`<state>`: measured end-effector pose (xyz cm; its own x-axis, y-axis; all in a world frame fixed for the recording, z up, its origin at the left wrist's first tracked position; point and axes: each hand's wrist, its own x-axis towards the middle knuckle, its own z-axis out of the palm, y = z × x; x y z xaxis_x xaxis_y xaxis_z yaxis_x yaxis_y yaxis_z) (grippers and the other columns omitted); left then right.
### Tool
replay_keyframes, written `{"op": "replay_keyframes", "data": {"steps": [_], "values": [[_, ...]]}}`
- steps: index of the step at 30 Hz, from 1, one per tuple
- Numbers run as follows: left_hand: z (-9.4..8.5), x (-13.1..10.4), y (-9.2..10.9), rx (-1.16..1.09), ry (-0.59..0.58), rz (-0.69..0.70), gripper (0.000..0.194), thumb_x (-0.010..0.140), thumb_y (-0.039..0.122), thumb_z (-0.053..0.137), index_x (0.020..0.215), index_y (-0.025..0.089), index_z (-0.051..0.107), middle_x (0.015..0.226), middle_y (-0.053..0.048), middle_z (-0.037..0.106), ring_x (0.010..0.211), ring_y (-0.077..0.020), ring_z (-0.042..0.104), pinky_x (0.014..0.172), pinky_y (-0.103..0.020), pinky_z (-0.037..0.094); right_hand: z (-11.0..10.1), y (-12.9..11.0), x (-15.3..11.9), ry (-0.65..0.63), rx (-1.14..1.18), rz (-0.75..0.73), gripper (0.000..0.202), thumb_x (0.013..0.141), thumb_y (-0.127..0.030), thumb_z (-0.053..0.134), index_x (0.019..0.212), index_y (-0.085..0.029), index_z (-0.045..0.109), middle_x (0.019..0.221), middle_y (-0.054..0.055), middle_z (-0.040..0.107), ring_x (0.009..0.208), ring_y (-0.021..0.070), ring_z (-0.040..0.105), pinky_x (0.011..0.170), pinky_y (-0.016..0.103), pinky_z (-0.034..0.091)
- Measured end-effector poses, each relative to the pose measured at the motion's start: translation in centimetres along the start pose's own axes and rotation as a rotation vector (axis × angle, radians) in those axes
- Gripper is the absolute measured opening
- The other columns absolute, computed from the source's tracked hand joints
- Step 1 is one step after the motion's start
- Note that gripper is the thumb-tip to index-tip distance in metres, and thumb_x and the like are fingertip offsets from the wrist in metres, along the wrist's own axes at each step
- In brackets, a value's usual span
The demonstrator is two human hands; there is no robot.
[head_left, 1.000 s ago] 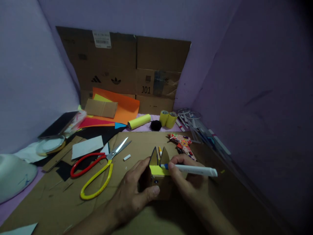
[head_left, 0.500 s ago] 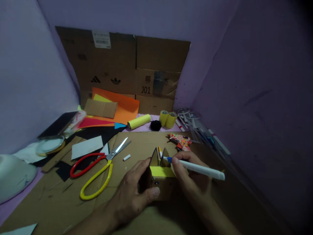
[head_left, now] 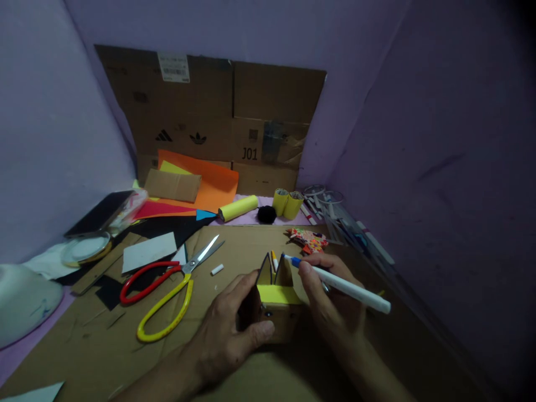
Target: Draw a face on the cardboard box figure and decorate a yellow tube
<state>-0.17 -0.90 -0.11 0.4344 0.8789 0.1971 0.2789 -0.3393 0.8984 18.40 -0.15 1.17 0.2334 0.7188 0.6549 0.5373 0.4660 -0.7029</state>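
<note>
My left hand (head_left: 234,324) grips the left side of a small cardboard piece (head_left: 285,318) with a yellow strip (head_left: 278,294) across its top and two pointed dark flaps standing up behind. In my right hand (head_left: 330,290) is a white marker with a blue tip (head_left: 355,291), its nib at the top of the right-hand pointed flap (head_left: 285,271). Between the flaps shows a small orange-and-white pointed thing (head_left: 274,261). A short white cap-like piece (head_left: 217,269) lies to the left of the flaps.
Scissors (head_left: 188,271) with red and yellow handles lie blades apart at left. Behind stand yellow rolls (head_left: 281,204), a black fuzzy ball (head_left: 267,214) and orange paper (head_left: 215,184). A patterned cloth piece (head_left: 310,240) lies behind my right hand; a white bowl (head_left: 27,304) is far left.
The marker's tip has moved up along the right flap to its peak, and my right hand has shifted slightly up and right. My left hand keeps its hold.
</note>
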Motion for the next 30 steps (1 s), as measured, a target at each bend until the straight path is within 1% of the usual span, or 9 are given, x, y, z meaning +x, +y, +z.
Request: {"op": "replay_keyframes", "data": {"steps": [7,10,13,19,25,27,30], "values": [[-0.03,0.0,-0.1,0.017,0.015,0.015,0.056,0.08,0.039,0.065,0.133,0.029,0.051,0.125,-0.005,0.063,0.113,-0.0296,0.057,0.094,-0.039,0.048,-0.04,-0.01,-0.05,-0.005,-0.015,0.001,0.009,0.084,-0.023,0.06,0.075,-0.021,0.063,0.059,-0.003,0.064,0.049,0.0116,0.058,0.044,0.021,0.044],[-0.09,-0.01,-0.02,0.01,-0.015,0.012,0.057,0.081,0.039,0.064,0.135,0.027,0.049,0.127,-0.006,0.062,0.115,-0.0291,0.057,0.097,-0.039,0.046,-0.06,-0.2,-0.12,-0.038,0.005,0.012,0.012,0.083,-0.023,0.061,0.072,-0.021,0.062,0.057,-0.003,0.062,0.048,0.0119,0.057,0.043,0.021,0.042],[-0.11,-0.01,0.02,-0.001,-0.015,-0.002,0.057,0.082,0.039,0.064,0.134,0.024,0.049,0.128,-0.007,0.06,0.117,-0.0293,0.055,0.099,-0.039,0.045,-0.13,-0.38,-0.16,-0.076,0.007,0.008,0.013,0.082,-0.023,0.061,0.069,-0.02,0.062,0.054,-0.003,0.061,0.046,0.0116,0.056,0.041,0.02,0.04],[-0.05,0.04,-0.09,-0.011,-0.031,0.0,0.057,0.082,0.04,0.063,0.134,0.023,0.048,0.123,-0.007,0.062,0.11,-0.0283,0.058,0.095,-0.04,0.047,-0.12,-0.34,-0.15,-0.097,-0.008,-0.016,0.013,0.079,-0.022,0.061,0.066,-0.02,0.061,0.052,-0.004,0.062,0.043,0.0113,0.055,0.04,0.02,0.041],[-0.01,-0.03,0.05,-0.007,-0.006,-0.027,0.056,0.08,0.04,0.062,0.132,0.023,0.05,0.122,-0.007,0.062,0.108,-0.0281,0.058,0.092,-0.039,0.048,-0.13,-0.2,-0.22,-0.142,-0.009,-0.071,0.014,0.079,-0.02,0.059,0.065,-0.019,0.061,0.052,-0.003,0.063,0.044,0.0118,0.058,0.041,0.019,0.045],[-0.01,-0.05,0.19,0.007,0.004,-0.039,0.055,0.079,0.039,0.063,0.131,0.024,0.051,0.123,-0.007,0.062,0.109,-0.0287,0.057,0.093,-0.039,0.048,-0.21,-0.2,-0.26,-0.162,-0.016,-0.064,0.015,0.079,-0.02,0.059,0.065,-0.019,0.061,0.051,-0.003,0.062,0.042,0.0114,0.057,0.04,0.019,0.044],[0.0,-0.06,0.33,0.016,0.022,-0.038,0.054,0.078,0.038,0.064,0.13,0.026,0.053,0.122,-0.005,0.063,0.109,-0.029,0.057,0.092,-0.038,0.048,-0.33,-0.18,-0.32,-0.228,-0.01,-0.031,0.016,0.08,-0.02,0.058,0.064,-0.019,0.06,0.049,-0.004,0.06,0.04,0.0107,0.055,0.038,0.018,0.041]]}}
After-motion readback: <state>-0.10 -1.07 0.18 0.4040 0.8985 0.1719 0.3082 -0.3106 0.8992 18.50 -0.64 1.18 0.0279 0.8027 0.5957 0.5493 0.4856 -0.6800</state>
